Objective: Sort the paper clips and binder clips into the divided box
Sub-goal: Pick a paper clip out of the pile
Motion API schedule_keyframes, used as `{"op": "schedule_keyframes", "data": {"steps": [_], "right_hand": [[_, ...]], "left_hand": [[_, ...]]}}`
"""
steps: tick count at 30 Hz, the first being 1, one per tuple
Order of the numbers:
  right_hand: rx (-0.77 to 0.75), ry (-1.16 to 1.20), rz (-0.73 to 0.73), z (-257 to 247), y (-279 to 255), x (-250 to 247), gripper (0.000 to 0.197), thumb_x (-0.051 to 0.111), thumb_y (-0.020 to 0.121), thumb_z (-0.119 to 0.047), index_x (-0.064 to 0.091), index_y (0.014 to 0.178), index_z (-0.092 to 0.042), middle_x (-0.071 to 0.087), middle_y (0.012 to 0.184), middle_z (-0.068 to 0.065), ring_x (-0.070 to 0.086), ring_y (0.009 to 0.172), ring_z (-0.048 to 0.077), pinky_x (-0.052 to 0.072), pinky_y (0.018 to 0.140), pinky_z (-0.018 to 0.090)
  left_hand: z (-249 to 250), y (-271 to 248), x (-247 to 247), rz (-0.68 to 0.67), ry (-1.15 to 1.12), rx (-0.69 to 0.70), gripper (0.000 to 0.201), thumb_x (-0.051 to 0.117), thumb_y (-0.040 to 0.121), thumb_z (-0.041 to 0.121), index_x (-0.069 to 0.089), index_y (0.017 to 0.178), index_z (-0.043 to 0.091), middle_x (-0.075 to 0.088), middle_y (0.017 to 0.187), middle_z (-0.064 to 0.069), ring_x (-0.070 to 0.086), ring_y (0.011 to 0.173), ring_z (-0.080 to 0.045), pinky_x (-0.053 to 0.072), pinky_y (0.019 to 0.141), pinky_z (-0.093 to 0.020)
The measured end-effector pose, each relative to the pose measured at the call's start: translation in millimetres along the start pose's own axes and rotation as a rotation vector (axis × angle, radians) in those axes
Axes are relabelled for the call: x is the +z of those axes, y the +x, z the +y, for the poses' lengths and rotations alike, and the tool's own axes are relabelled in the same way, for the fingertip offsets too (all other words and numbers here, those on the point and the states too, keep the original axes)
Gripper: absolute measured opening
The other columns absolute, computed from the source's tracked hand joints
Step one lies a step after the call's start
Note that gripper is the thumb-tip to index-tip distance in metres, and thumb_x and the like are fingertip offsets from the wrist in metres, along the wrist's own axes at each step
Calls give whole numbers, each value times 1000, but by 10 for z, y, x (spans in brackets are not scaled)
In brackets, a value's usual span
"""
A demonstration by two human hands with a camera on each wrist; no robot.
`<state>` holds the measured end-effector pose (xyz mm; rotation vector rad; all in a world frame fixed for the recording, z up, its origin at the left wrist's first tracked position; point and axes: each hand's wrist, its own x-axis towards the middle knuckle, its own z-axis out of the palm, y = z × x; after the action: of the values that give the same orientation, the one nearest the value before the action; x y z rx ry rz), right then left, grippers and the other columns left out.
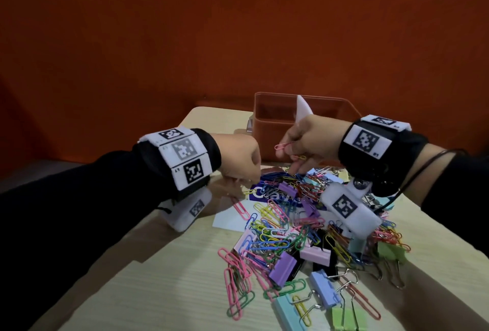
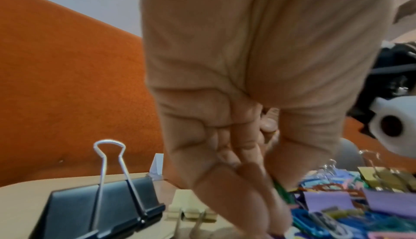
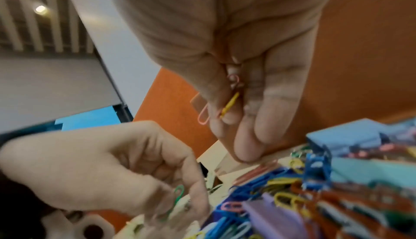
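Note:
An orange divided box (image 1: 264, 129) with a white divider (image 1: 302, 108) stands at the table's far edge. In front of it lies a heap of coloured paper clips and pastel binder clips (image 1: 291, 227). My right hand (image 1: 288, 153) hovers between heap and box, pinching a pink paper clip (image 1: 283, 146) and a yellow one (image 1: 299, 157); both show between its fingers (image 3: 227, 116) in the right wrist view. My left hand (image 1: 250, 177) dips into the heap's far left edge, fingers curled, pinching a green paper clip (image 3: 178, 195).
A large black binder clip (image 2: 101, 207) and a small beige one (image 2: 191, 212) sit left of the heap. A blue printed packet (image 1: 260, 193) and white paper (image 1: 230, 220) lie under the clips. The light wooden table (image 1: 158, 291) backs onto an orange wall.

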<state>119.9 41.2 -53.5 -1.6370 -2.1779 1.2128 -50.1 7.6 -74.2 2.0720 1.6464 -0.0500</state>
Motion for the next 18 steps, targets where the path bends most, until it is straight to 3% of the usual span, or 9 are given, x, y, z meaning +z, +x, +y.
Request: {"op": "schedule_keyframes", "data": {"steps": [3,5,8,11,14,16,18], "right_hand": [[60,429,-115,31,-11,-9,24,38,99,0,60,90,-4,52,71,8,67,64,20,59,57,27],[68,625,-139,59,8,-13,27,35,98,2,59,88,-2,49,68,9,60,52,15,55,48,23],[67,735,-139,90,37,-8,30,31,95,5,57,82,-2,48,66,9,50,47,12,47,41,19],[81,764,-151,95,34,14,24,34,79,4,56,79,-4,51,71,10,48,51,12,43,41,18],[87,736,-227,89,20,19,13,46,68,-16,54,73,-7,50,69,7,44,52,13,38,44,20],[92,656,-247,95,35,33,22,50,78,-30,49,66,-12,44,62,2,37,48,11,31,42,19],[75,503,-195,101,53,53,40,49,89,-40,43,59,-15,34,54,-2,28,43,9,22,40,19]], "left_hand": [[-19,5,-42,37,-256,-73,29,43,93,10,61,70,10,57,56,-6,58,44,-16,49,48,-23],[-35,-3,-38,33,-422,-103,27,35,90,3,52,69,6,50,56,-10,55,41,-18,47,43,-23],[-65,-7,-18,-12,-504,-100,26,32,89,-1,49,70,7,49,63,-12,49,44,-18,46,44,-24],[-70,-15,-3,-12,-520,-79,28,34,90,-1,53,71,7,47,59,-6,43,45,-16,43,43,-23],[-59,-52,10,-34,-385,-46,26,42,91,7,62,75,8,42,56,-5,37,46,-16,36,47,-25],[-42,-107,18,-34,-75,24,13,59,88,21,70,83,17,57,56,4,48,50,-8,39,52,-21],[-16,-168,37,-32,155,106,10,72,80,27,72,90,26,53,45,21,49,47,7,35,48,-14]]}}
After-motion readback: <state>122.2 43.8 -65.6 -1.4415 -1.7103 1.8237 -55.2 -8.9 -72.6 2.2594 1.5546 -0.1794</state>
